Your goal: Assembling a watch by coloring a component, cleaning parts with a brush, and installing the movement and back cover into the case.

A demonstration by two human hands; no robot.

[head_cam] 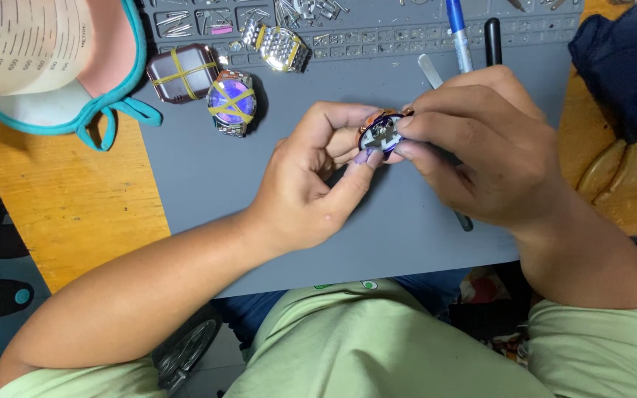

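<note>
Head view: the small round watch case (381, 131) sits between both hands, above the grey mat (208, 184). The left hand (311, 184) comes in from 7 o'clock — its thumb and fingers are closed on the case from below and from the left side. The right hand (481, 147) comes in from 4 o'clock, and its fingertips (405, 125) are pinched together on the case's right edge. Both hands touch it. The case's open face looks up. At 10 o'clock lie two watches (208, 88) with yellow bands around them, well apart from the hands. A blue pen (458, 33) lies at 12 o'clock.
</note>
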